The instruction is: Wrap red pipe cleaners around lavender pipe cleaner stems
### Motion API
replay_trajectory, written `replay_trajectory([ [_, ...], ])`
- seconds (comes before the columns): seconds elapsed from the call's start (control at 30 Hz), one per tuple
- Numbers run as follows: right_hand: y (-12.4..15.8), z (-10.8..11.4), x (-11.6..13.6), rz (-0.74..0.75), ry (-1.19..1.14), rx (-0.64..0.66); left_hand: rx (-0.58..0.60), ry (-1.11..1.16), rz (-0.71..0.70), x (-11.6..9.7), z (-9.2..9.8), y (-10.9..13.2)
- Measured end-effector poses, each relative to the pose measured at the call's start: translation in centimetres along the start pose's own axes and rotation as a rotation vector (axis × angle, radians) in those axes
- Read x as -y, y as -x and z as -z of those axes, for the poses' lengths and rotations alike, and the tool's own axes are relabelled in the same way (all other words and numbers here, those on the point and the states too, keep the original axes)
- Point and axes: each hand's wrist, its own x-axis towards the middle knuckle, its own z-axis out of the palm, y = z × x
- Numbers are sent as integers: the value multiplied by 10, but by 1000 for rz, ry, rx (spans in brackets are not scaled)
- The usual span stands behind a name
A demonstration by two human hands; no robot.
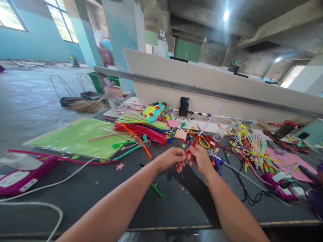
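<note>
Above the dark table, my right hand [200,157] is closed round the lower, red part of a long stem [196,140]. The stem tilts up and to the right, and its upper part is pale purple. My left hand [175,158] is just left of it, fingers pinched near the stem's lower end; what they hold is too small to make out. A blue glue gun [217,164] lies right of my right hand. Green pipe cleaner pieces [156,190] lie on the table below my left wrist.
Bundled pipe cleaners [143,129] lie beyond my left hand, beside a green sheet [83,137]. A phone [184,107] leans on the divider. Coloured stems [252,144], dark cables and a purple power strip [279,186] are at right.
</note>
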Motion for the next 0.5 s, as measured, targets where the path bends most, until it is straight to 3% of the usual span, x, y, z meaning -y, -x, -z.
replay_trajectory([
  [0.17,-3,6,0,50,14,-35,0,138,36,-4,5,1],
  [0.5,1,0,-1,64,205,8,-31,86,17,4,1,-2],
])
